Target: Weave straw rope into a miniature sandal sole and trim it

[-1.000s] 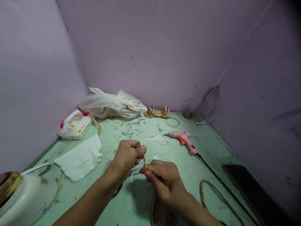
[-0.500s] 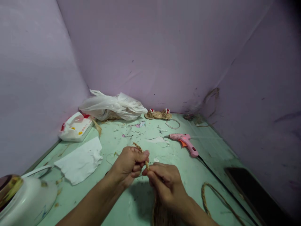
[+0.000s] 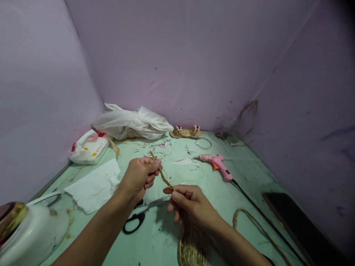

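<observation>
A short braided straw cord point(image 3: 165, 180) slants between my two hands. My left hand point(image 3: 142, 176) pinches it near its upper end, which sticks out past the fingertips. Lower and to the right, my right hand point(image 3: 187, 201) grips the cord between thumb and forefinger. Below that hand, a woven straw piece point(image 3: 191, 249) with a rounded edge is partly hidden by the hand and forearm. Scissors with black handles point(image 3: 134, 222) lie on the table between my forearms, their blades pointing right.
A pink glue gun point(image 3: 217, 163) with a black cable lies at right, near a loose braid point(image 3: 256, 225) and a dark flat object point(image 3: 294, 221). Behind are a white plastic bag point(image 3: 133, 123) and a woven item point(image 3: 185, 132); white paper point(image 3: 95, 184) and a white bowl point(image 3: 41, 236) are left.
My left hand has moved up and left, away from my right hand, so more of the cord shows between them. The scissors and more of the woven piece have come into sight.
</observation>
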A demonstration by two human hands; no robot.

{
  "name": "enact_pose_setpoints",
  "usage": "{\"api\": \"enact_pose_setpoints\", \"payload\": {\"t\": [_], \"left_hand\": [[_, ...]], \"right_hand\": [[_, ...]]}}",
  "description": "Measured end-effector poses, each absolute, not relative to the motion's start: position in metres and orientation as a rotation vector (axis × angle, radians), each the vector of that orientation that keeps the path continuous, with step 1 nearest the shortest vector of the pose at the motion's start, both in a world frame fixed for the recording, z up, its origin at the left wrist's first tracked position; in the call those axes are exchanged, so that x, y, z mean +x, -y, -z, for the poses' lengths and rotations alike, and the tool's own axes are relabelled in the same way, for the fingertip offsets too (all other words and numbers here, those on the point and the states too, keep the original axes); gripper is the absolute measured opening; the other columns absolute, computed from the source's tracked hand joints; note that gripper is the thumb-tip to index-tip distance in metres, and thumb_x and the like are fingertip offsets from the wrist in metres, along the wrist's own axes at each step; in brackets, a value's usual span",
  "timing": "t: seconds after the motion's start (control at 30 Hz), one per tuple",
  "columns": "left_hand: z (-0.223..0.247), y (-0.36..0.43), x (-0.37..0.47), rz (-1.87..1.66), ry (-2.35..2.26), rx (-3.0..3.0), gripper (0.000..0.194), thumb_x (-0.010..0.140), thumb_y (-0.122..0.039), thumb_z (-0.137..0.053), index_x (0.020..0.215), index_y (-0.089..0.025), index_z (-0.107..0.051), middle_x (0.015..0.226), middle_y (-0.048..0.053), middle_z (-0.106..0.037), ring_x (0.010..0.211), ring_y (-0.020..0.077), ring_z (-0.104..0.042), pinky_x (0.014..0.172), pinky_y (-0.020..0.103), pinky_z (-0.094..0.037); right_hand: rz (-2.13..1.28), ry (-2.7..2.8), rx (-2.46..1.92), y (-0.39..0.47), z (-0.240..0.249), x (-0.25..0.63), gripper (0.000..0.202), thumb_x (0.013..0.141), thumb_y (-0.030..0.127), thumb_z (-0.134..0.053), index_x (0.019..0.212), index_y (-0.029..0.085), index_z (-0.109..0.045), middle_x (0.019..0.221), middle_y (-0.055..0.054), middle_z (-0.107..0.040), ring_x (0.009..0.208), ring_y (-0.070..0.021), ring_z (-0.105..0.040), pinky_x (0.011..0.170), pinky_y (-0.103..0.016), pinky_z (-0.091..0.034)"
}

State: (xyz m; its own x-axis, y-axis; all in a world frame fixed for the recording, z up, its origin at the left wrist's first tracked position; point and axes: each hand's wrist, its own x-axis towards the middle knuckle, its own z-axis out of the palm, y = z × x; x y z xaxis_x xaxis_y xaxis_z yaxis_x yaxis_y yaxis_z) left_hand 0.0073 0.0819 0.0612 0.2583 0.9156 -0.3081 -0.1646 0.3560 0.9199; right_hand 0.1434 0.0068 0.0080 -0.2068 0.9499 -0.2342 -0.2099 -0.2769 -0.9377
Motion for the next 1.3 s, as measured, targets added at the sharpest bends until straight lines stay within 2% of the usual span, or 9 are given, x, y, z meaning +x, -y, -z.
{"api": "enact_pose_setpoints", "payload": {"t": [0.23,0.33,0.47,0.6,0.73,0.93,1.03,1.13,1.3], "left_hand": [[-0.052,-0.08,0.021,-0.865,-1.047,0.769,0.022,0.062,-0.016,-0.063,0.049,-0.011,-0.046,0.039,-0.006,-0.038,0.027,-0.0014,-0.02,0.028,0.013,-0.01],[-0.052,-0.082,0.018,-0.773,-0.977,0.747,0.019,0.066,-0.024,-0.063,0.06,-0.009,-0.054,0.048,-0.003,-0.046,0.029,-0.0011,-0.022,0.029,0.013,-0.012],[-0.053,-0.08,0.013,-0.598,-0.863,0.769,0.035,0.069,-0.043,-0.061,0.078,-0.009,-0.06,0.065,0.004,-0.058,0.035,0.0023,-0.033,0.032,0.016,-0.017],[-0.048,-0.069,0.019,-0.608,-0.947,1.05,0.025,0.062,-0.028,-0.068,0.054,-0.01,-0.054,0.041,-0.002,-0.045,0.035,0.0017,-0.029,0.035,0.015,-0.017],[-0.048,-0.07,0.02,-0.759,-1.08,1.053,0.023,0.059,-0.023,-0.067,0.048,-0.012,-0.05,0.036,-0.004,-0.042,0.033,0.0016,-0.026,0.035,0.016,-0.015],[-0.051,-0.073,0.02,-0.784,-1.161,1.038,0.024,0.06,-0.021,-0.064,0.044,-0.014,-0.047,0.03,-0.006,-0.038,0.029,0.0021,-0.027,0.033,0.016,-0.016],[-0.048,-0.069,0.027,-0.73,-1.15,0.965,0.024,0.06,-0.019,-0.062,0.044,-0.015,-0.044,0.028,-0.007,-0.035,0.026,0.002,-0.023,0.032,0.016,-0.013],[-0.044,-0.068,0.029,-0.708,-1.104,0.941,0.023,0.058,-0.021,-0.063,0.045,-0.015,-0.045,0.028,-0.007,-0.034,0.026,0.002,-0.022,0.032,0.017,-0.012],[-0.04,-0.075,0.021,-0.642,-0.877,0.872,0.027,0.06,-0.034,-0.068,0.066,-0.009,-0.06,0.043,0.0,-0.052,0.035,0.0052,-0.038,0.036,0.017,-0.023]], "right_hand": [[-1.303,1.473,-1.022,0.012,-0.026,0.14,0.032,0.082,0.04,-0.051,0.071,0.013,-0.064,0.05,-0.001,-0.058,0.042,-0.009,-0.056,0.044,-0.019,-0.043],[-1.443,1.158,-1.019,0.007,-0.025,0.141,0.033,0.078,0.045,-0.056,0.072,0.013,-0.062,0.049,0.001,-0.058,0.037,-0.0082,-0.053,0.036,-0.017,-0.039],[-1.522,0.832,-0.962,-0.006,-0.015,0.142,0.038,0.068,0.05,-0.064,0.071,0.013,-0.059,0.048,0.001,-0.06,0.032,-0.0075,-0.051,0.033,-0.016,-0.038],[-1.647,0.802,-0.923,-0.011,-0.009,0.142,0.04,0.067,0.05,-0.066,0.073,0.011,-0.06,0.049,-0.001,-0.062,0.034,-0.0083,-0.055,0.035,-0.016,-0.042],[-1.725,0.83,-0.962,-0.009,-0.011,0.145,0.044,0.065,0.048,-0.068,0.087,0.011,-0.06,0.062,-0.003,-0.065,0.042,-0.0094,-0.059,0.04,-0.019,-0.047],[-1.53,1.102,-1.122,-0.003,-0.015,0.145,0.033,0.077,0.044,-0.057,0.079,0.011,-0.062,0.052,0.002,-0.056,0.034,-0.0038,-0.045,0.032,-0.014,-0.031],[-1.347,1.315,-1.079,0.001,-0.017,0.146,0.033,0.081,0.042,-0.052,0.071,0.012,-0.062,0.048,0.004,-0.05,0.035,-0.0033,-0.043,0.035,-0.014,-0.031],[-1.405,1.312,-1.027,0.001,-0.017,0.148,0.034,0.081,0.044,-0.052,0.071,0.013,-0.059,0.048,0.004,-0.049,0.035,-0.0033,-0.042,0.035,-0.014,-0.03],[-1.63,0.984,-0.938,-0.006,-0.012,0.15,0.032,0.077,0.046,-0.057,0.073,0.015,-0.055,0.046,0.006,-0.05,0.029,-0.002,-0.038,0.028,-0.012,-0.02]]}}
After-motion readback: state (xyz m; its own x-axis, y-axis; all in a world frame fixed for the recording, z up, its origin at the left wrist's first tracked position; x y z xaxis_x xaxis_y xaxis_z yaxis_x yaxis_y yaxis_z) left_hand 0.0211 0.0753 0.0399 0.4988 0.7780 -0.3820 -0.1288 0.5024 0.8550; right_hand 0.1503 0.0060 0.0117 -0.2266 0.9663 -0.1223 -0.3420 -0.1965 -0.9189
